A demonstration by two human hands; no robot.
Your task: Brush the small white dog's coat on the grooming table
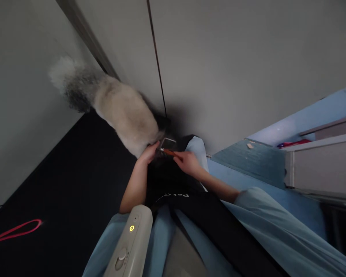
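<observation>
A fluffy cream animal (127,115) with a grey and white shaggy end stands on the black surface, close to the grey wall; its kind is hard to make out. My left hand (150,152) is closed at its near end, the fingers curled against the fur. What lies inside those fingers is hidden. In my right hand (188,162) is a slicker brush (170,152), gripped by its orange-brown handle. The brush's rectangular head points toward my left hand, beside the fur. Motion blurs the spot where brush and fur meet.
A beige device (129,246) with a lit yellow button rises close in front of me. On the black surface (63,184) at left lies a red loop (25,229). My black apron (190,204) hangs below my hands. Blue floor and a pale cabinet (323,165) are at right.
</observation>
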